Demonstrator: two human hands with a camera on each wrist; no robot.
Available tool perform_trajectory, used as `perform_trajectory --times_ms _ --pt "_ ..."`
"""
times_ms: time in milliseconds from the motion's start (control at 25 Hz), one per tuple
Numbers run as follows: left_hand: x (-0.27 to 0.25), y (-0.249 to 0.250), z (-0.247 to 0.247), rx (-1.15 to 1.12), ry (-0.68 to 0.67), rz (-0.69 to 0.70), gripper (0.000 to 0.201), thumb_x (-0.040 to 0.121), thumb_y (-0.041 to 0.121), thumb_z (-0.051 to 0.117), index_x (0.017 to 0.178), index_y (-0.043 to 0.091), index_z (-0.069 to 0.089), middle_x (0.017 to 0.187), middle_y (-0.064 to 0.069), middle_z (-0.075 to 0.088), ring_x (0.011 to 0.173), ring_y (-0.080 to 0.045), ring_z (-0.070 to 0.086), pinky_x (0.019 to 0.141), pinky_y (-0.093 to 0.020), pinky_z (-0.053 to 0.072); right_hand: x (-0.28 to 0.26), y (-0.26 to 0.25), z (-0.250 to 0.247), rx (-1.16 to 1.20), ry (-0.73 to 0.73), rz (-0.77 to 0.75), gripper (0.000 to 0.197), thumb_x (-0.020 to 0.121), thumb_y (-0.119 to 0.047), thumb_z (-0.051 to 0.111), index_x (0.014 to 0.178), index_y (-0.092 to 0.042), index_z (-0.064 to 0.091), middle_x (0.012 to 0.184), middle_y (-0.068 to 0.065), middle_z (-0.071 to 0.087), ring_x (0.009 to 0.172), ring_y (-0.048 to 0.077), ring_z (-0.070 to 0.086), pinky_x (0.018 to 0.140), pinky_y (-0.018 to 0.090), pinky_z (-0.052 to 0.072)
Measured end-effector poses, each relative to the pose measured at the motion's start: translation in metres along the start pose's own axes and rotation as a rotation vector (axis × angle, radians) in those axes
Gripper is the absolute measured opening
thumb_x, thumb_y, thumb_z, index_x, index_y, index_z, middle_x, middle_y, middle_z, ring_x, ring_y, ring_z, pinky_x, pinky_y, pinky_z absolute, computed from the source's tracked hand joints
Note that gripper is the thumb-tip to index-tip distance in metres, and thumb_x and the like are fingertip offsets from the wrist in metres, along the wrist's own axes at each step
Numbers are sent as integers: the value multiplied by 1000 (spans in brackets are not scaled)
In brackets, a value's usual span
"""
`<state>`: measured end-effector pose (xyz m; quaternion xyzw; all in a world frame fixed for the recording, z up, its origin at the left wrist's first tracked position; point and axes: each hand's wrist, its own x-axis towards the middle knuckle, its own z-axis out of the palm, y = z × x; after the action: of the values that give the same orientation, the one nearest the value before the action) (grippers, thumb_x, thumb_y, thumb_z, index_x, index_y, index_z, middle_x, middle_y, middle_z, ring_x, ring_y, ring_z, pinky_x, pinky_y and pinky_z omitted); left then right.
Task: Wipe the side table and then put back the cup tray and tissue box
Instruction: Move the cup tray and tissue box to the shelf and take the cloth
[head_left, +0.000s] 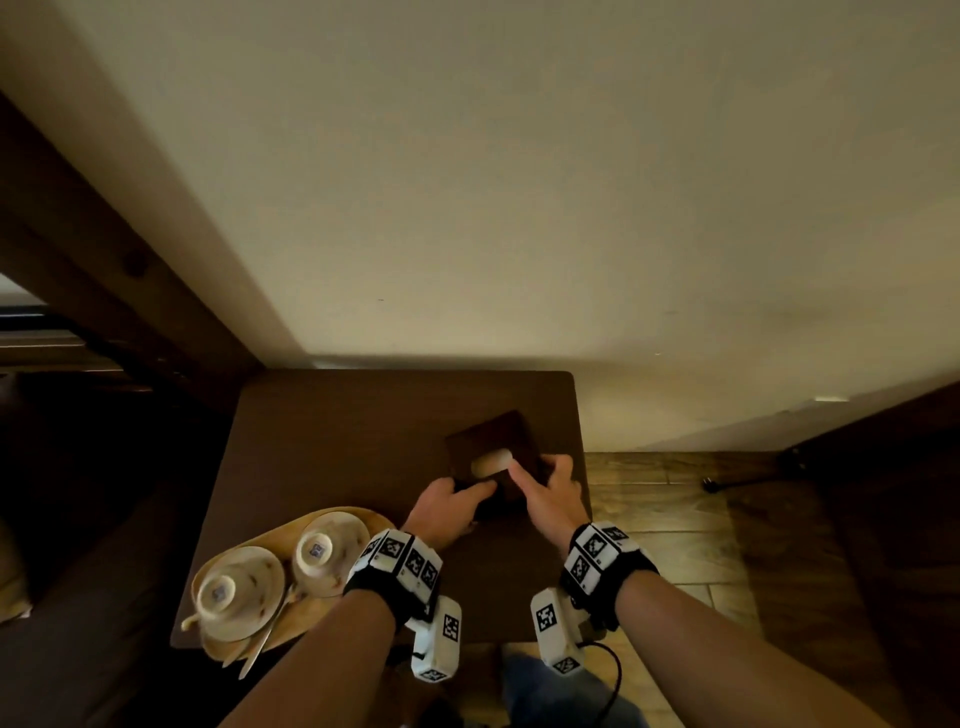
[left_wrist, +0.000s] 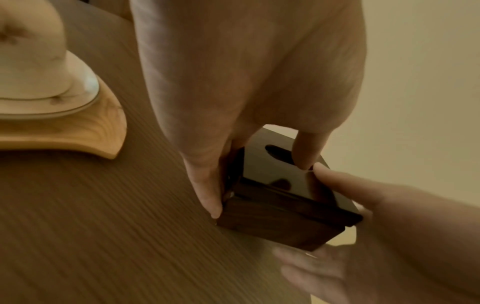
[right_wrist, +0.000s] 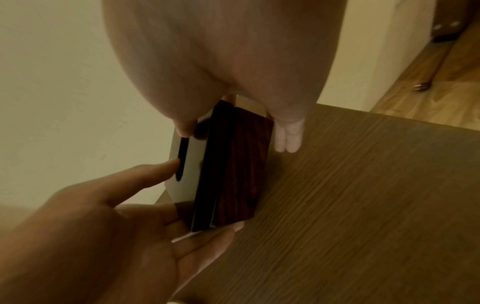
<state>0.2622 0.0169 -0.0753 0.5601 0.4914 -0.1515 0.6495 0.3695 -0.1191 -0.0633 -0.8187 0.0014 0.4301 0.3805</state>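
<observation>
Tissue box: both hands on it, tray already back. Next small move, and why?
Probably let go. The tissue box seems to sit flat on the side table, gripped at its sides by the left hand and right hand, clear of the cup tray. If its angle looks off, square it first.

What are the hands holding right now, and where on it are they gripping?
Both hands hold the tissue box on the side table: the left hand on its left side, the right hand on its right side, each forefinger on the lid.
</observation>
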Motion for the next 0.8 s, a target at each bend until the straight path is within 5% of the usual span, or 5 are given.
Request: perform_trajectory --times_ms 120,240,400,560,800 --pt "-8 3 0 -15 -15 9 19 100 41 73 104 23 68 124 -13 76 119 -30 74 111 -49 60 13 24 5 188 42 16 125 38 -98 84 142 -39 46 144 11 63 118 32 71 106 55 63" --pt "-12 -1 -2 -69 -20 -17 24 100 41 72 111 20 68 126 -13 75 120 -30 73 113 -49 59 1 18 3 375 21 57 120 51 -67 102 150 -18 55 135 12 73 115 28 76 101 44 66" --pt "-20 -11 0 -172 23 -17 26 103 38 71 115 16 66 113 -2 73 119 -27 73 112 -45 59 5 21 -5 419 -67 81 70 68 -43 102 122 -8 75 129 16 79 118 28 76 98 38 64" --pt "-36 -56 -13 -236 89 -17 25 106 35 67 123 17 66 110 -1 78 108 -21 78 101 -40 63 12 27 -12 452 -82 78 130 22 -65 106 134 -7 70 131 15 78 119 31 76 92 40 66" --pt "-82 -174 -65 -756 466 -314 33 108 19 66 119 -11 70 82 -17 78 70 -30 74 55 -37 62 10 34 -19 539 -81 92 144 27 -62 107 153 -15 58 146 14 65 123 38 71 90 45 66"
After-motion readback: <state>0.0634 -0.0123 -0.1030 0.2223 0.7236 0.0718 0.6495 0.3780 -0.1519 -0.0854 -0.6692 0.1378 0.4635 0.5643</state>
